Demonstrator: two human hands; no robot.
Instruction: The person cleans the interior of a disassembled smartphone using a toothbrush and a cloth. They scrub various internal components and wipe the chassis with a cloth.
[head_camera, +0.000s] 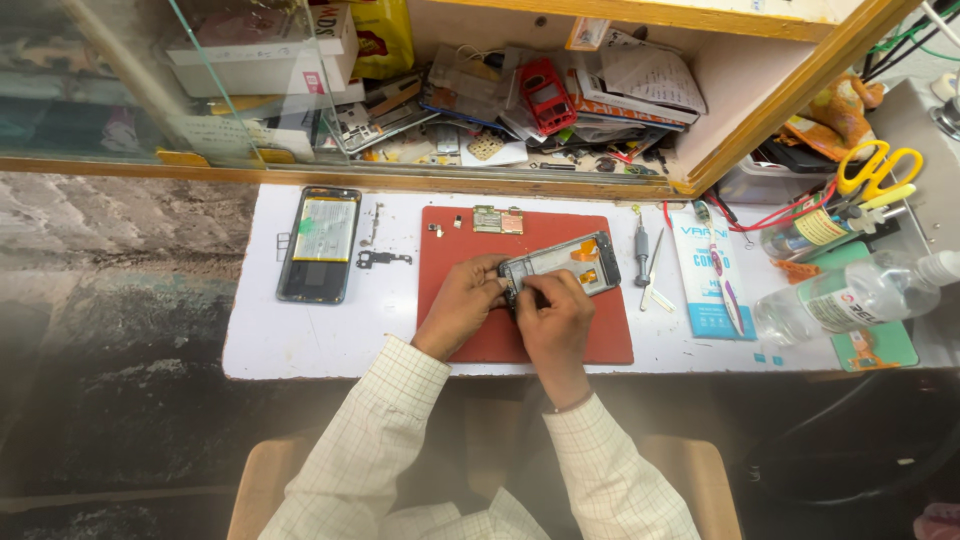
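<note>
Phone frame (560, 264) on red mat (470, 340), near mat's upper right corner, gripped at its left end by both hands. Left hand (462, 303) closed on frame's left edge; right hand (553, 312) pinched on frame's lower left edge, fingertips together. Left of mat on white surface (300, 340): opened phone body (319, 243). Right of mat: screwdriver (641, 247), tweezers (652, 282).

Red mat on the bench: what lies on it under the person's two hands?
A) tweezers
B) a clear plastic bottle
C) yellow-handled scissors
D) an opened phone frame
D: both the left hand and right hand grip the opened phone frame over the red mat.
</note>
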